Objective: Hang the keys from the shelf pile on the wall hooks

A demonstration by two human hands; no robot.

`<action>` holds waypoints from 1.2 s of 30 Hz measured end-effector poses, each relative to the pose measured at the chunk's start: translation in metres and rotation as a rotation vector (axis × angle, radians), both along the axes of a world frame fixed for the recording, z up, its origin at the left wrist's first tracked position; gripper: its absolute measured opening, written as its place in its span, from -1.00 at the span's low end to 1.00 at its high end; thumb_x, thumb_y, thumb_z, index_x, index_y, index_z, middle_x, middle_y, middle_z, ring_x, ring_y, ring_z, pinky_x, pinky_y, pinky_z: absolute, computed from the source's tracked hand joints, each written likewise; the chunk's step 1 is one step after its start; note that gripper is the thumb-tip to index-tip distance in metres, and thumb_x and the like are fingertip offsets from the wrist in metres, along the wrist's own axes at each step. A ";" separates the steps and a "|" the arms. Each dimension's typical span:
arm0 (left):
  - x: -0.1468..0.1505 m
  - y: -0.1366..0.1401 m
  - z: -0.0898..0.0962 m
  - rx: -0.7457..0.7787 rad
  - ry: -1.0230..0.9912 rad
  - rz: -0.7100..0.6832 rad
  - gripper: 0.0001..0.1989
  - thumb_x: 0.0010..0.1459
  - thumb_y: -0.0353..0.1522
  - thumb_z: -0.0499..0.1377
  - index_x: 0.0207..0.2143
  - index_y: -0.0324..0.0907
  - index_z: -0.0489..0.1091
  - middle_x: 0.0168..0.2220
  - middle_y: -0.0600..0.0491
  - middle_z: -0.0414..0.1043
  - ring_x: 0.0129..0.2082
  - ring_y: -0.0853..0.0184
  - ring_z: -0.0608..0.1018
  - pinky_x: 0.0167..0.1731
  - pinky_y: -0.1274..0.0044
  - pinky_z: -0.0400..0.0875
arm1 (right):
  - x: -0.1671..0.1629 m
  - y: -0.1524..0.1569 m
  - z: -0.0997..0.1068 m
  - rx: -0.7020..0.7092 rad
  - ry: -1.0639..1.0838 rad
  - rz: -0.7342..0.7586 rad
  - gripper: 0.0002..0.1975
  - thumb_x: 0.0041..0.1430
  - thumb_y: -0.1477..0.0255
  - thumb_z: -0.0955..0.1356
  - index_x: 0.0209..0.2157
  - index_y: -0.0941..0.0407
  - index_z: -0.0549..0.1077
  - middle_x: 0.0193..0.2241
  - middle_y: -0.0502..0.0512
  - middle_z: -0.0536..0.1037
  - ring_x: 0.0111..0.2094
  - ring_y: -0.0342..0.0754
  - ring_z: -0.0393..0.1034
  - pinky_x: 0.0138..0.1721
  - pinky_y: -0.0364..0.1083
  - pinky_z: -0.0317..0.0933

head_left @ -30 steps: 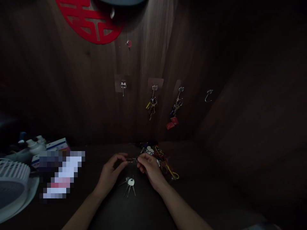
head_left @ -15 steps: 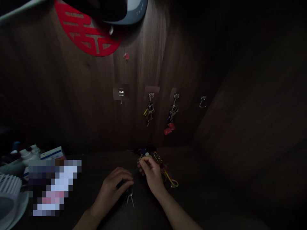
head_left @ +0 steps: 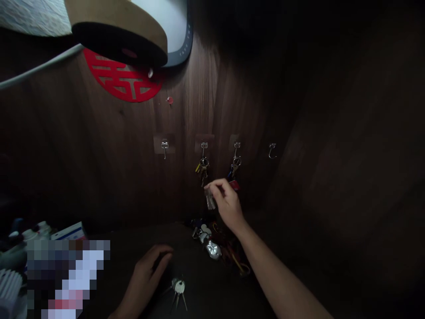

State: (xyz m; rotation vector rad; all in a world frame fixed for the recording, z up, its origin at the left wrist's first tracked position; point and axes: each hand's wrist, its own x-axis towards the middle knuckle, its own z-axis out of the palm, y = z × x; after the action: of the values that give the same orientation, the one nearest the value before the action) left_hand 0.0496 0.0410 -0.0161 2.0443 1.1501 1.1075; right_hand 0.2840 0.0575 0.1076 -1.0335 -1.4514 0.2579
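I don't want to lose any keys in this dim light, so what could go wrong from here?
The blurred silver metal keys in the right hand might slip onto the pile of silver trinkets and yellow cords below. That hand could bump the brass-coloured metal keys nearby off their silver hook.

On the dark wood wall (head_left: 116,146), a red cutout (head_left: 129,75) is partly hidden behind a thick tan-and-black rounded object (head_left: 122,33), a small red pin (head_left: 170,100) is seen lower right, and bottles (head_left: 29,235) are crowded beside a blue-striped box (head_left: 69,231) near a white slatted object (head_left: 9,288).
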 end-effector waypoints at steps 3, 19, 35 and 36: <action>0.000 0.001 0.001 -0.035 -0.013 0.012 -0.83 0.13 -0.24 0.11 -0.29 0.00 0.47 -0.28 0.12 0.57 -0.24 0.24 0.58 -0.19 0.50 0.45 | 0.011 0.024 0.028 0.065 0.031 -0.023 -0.81 0.19 0.25 0.23 -0.36 0.07 0.31 -0.41 0.02 0.48 -0.35 -0.08 0.40 -0.30 -0.12 0.25; -0.002 0.004 0.004 -0.152 -0.002 0.010 -0.78 0.14 -0.19 0.07 -0.27 -0.02 0.45 -0.43 0.13 0.55 -0.41 0.30 0.57 -0.29 0.55 0.45 | 0.029 0.074 0.060 -0.024 -0.087 -0.011 -0.79 0.06 0.25 0.30 -0.47 0.11 0.37 -0.58 -0.07 0.37 -0.58 -0.18 0.25 -0.56 -0.20 0.18; -0.009 0.011 0.000 -0.165 0.018 0.047 -0.77 0.15 -0.18 0.06 -0.25 -0.06 0.43 -0.48 0.16 0.53 -0.40 0.29 0.57 -0.31 0.56 0.38 | 0.027 0.030 -0.008 -0.283 0.187 0.011 -0.79 -0.01 0.31 0.32 -0.32 0.11 0.42 -0.47 -0.02 0.48 -0.55 -0.20 0.34 -0.58 -0.23 0.15; -0.010 0.011 0.000 -0.165 0.016 0.059 -0.77 0.15 -0.19 0.06 -0.25 -0.07 0.42 -0.48 0.16 0.52 -0.40 0.29 0.57 -0.31 0.55 0.37 | 0.024 0.024 -0.016 -0.312 0.190 0.020 -0.79 -0.01 0.32 0.32 -0.32 0.11 0.42 -0.47 -0.02 0.48 -0.54 -0.20 0.34 -0.58 -0.23 0.15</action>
State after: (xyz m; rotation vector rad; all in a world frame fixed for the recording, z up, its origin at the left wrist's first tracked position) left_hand 0.0400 0.0520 -0.0165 1.9073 1.2733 0.9898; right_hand 0.3085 0.0815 0.0920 -1.2090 -1.2739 0.5958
